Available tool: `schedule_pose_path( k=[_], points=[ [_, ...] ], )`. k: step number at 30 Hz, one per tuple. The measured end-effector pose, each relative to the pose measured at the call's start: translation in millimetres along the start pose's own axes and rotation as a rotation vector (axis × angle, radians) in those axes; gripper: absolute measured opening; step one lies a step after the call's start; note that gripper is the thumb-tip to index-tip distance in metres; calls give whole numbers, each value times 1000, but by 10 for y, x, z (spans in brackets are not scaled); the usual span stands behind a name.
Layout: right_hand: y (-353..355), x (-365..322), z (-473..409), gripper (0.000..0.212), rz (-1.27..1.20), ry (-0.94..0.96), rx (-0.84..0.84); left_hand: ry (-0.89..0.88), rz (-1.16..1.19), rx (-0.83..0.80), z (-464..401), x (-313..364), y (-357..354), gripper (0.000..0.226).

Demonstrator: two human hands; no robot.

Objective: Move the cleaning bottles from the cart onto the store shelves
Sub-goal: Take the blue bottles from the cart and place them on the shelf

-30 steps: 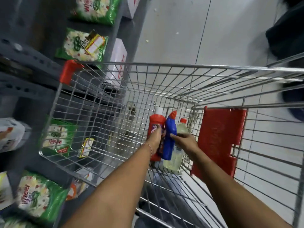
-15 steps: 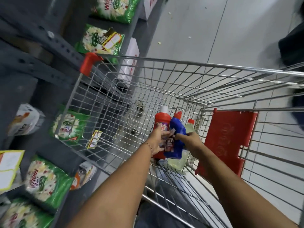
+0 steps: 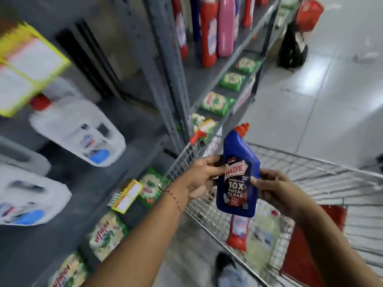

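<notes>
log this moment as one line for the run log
phase: lifted from cart | held: blue bottle | left hand + right hand both gripping | red bottle in cart | shelves not reached

Grey metal shelving [image 3: 165,65] beside pale tiled floor [image 3: 323,100] (glossy, reflecting light).

This was a retail shop, cleaning-goods aisle. A wire shopping cart [image 3: 290,168] w/ red plastic corner guard stood on a pale tiled floor [image 3: 331,104], just right of grey steel shelving [image 3: 165,65]. On the shelving: rows of red, pink & blue cleaner bottles [image 3: 209,32] at the far end, green detergent packs [image 3: 217,103] along the low shelf beside the cart, big white jugs [image 3: 78,129] higher up, and yellow-edged price tags [image 3: 127,195] clipped to shelf edges.
</notes>
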State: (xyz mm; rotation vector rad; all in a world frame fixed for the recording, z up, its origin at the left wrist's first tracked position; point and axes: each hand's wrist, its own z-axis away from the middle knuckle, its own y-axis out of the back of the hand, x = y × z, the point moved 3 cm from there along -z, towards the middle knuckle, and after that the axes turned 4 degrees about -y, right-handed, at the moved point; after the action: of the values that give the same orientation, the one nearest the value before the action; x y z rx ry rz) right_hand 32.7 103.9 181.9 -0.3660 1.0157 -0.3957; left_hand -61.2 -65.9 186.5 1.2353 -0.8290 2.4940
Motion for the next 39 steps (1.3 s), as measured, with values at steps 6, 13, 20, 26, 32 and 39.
schedule_pose_path(
  k=[6,13,20,26,32,39],
  points=[
    [-1512,-1086,370,30,133,264,-251,-439,-72,68,1372,1457,64,25],
    [-2905,-1806,769,29,203,486,-519,-820,-166,156,2853,2559,0,28],
    [-3886,-2170,895,33,284,621,-668,-1093,-211,302,3705,3073,124,25],
    [-4394,-2100,717,29,321,681,-595,-1152,-211,528,3879,3121,437,32],
    [-4576,-1918,441,24,360,656,-582,-1105,-247,645,3933,3041,668,34],
    [-4471,-2262,47,26,382,721,-521,-1040,-397,823,3404,3354,595,31]
  ],
)
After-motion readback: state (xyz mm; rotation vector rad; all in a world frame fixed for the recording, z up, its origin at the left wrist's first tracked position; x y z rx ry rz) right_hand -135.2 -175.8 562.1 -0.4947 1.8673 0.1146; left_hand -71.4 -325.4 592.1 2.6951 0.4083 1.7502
